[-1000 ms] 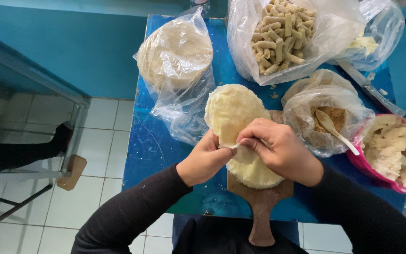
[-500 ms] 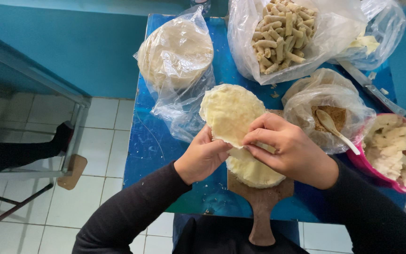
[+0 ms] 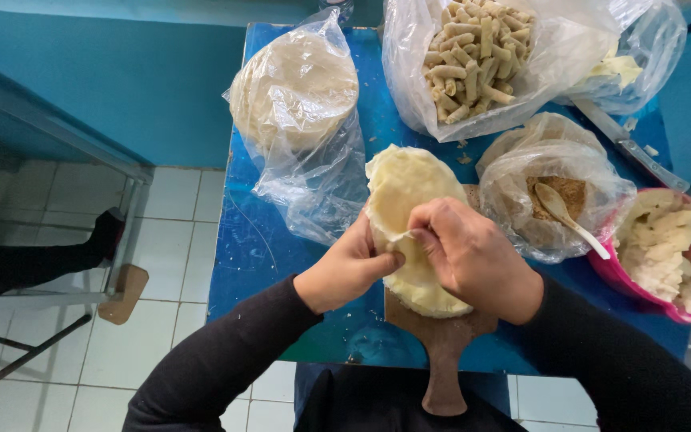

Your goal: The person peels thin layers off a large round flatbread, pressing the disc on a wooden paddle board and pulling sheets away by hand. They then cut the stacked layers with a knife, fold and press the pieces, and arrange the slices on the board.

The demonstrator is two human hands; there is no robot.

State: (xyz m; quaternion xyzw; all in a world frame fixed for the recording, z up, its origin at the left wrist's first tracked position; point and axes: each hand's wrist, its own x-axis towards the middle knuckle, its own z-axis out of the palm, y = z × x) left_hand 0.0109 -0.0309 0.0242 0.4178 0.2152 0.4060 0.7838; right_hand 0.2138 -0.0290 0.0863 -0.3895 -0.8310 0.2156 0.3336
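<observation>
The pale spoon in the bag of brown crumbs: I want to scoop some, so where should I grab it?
Grip the pale spoon by its free handle end, coming from the right. The bowl sits in the brown crumbs and the handle slants out over the bag's rim.

Pale cream dough round (image 3: pixel 409 192), brown wooden board (image 3: pixel 441 352), blue table (image 3: pixel 249 256), pink bowl (image 3: pixel 633 280).

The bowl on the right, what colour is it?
The bowl is pink, seen in the head view, the only one.

You are holding a pale, round, thin dough sheet (image 3: pixel 409 200), its near edge folding over, apparently peeling off a stack (image 3: pixel 425 288) lying on a wooden board (image 3: pixel 441 352).
</observation>
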